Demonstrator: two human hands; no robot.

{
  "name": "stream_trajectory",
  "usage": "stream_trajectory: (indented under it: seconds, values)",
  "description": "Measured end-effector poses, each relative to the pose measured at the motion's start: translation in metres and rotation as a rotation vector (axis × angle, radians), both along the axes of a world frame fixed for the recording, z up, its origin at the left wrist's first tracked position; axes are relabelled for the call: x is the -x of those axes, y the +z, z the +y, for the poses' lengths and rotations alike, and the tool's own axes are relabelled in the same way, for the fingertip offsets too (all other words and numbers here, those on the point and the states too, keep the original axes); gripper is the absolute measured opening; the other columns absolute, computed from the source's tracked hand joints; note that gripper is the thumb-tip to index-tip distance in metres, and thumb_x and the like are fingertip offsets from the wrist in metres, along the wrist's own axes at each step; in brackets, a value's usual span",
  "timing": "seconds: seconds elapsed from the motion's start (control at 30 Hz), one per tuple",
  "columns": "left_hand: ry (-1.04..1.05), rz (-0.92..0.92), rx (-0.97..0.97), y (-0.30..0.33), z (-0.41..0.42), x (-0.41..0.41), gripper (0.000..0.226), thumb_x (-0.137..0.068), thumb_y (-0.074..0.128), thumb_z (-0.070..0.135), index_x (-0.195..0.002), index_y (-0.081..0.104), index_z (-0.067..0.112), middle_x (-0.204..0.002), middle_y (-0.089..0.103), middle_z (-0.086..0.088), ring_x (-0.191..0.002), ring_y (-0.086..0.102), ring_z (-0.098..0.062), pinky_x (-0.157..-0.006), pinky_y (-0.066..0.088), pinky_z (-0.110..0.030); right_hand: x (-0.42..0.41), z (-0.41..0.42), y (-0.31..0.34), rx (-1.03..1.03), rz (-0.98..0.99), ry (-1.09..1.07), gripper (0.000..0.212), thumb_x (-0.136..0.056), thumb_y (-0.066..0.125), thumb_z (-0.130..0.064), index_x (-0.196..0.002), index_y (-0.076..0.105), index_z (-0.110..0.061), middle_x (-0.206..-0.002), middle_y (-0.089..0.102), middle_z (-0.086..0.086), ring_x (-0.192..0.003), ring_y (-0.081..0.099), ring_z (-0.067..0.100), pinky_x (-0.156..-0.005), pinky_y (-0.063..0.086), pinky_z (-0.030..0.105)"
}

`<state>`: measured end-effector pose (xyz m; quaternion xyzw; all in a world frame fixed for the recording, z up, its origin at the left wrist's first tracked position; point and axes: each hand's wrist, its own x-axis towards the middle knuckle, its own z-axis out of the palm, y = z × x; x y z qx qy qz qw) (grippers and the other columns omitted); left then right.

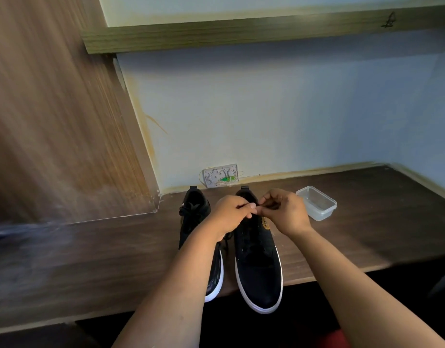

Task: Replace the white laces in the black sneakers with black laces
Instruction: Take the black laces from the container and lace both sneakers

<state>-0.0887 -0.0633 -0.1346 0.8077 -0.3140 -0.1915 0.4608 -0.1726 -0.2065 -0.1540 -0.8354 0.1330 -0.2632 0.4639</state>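
While both hands' (231, 213) (284, 212) grips pinch black lace, right sneaker (258, 267) sits beneath.

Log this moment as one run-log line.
stage: lacing right sneaker | left hand: pinching lace | right hand: pinching lace | left sneaker: black-laced

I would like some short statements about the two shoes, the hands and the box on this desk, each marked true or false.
1. Two black sneakers with white soles, the left sneaker and the right sneaker, stand on the brown wooden desk. True.
2. The clear plastic container holds white laces. False: it looks empty.
3. Both the left hand and the right hand work over the right sneaker. True.
4. The container stands left of the sneakers. False: it stands to their right.
5. The right sneaker shows white laces. False: only dark lacing shows.
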Motion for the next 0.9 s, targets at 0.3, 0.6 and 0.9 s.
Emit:
stream_trajectory:
  seconds: [0.3,0.6,0.9]
  values:
    - [0.141,-0.351,-0.147,-0.013,-0.001,-0.005,0.021,-0.094,0.057,0.021,-0.088,0.070,0.005,-0.089,0.070,-0.007,-0.085,0.062,-0.022,-0.077,0.049,-0.033,-0.008,0.004,-0.016,0.359,0.254,0.072,0.019,-0.095,0.056,-0.017,-0.110,0.069,-0.017,-0.092,0.052,0.001,-0.078,0.050,0.014,-0.068,0.032,0.020]
    - [0.048,-0.560,-0.304,-0.028,-0.014,0.003,0.015,-0.095,0.053,0.027,-0.098,0.067,0.022,-0.099,0.057,0.002,-0.090,0.055,-0.020,-0.070,0.041,-0.030,-0.007,-0.005,-0.020,-0.063,0.323,-0.051,0.011,-0.081,0.070,-0.017,-0.085,0.068,-0.028,-0.083,0.070,0.003,-0.082,0.068,0.019,-0.079,0.058,0.038]
    - [0.185,-0.523,-0.230,-0.042,-0.024,0.012,0.015,-0.095,0.054,0.030,-0.100,0.066,0.022,-0.089,0.046,0.007,-0.081,0.047,-0.015,-0.063,0.035,-0.029,-0.007,-0.002,-0.022,-0.417,0.260,-0.139,0.025,-0.079,0.074,-0.004,-0.092,0.058,-0.017,-0.082,0.064,0.011,-0.076,0.070,0.028,-0.077,0.060,0.044]
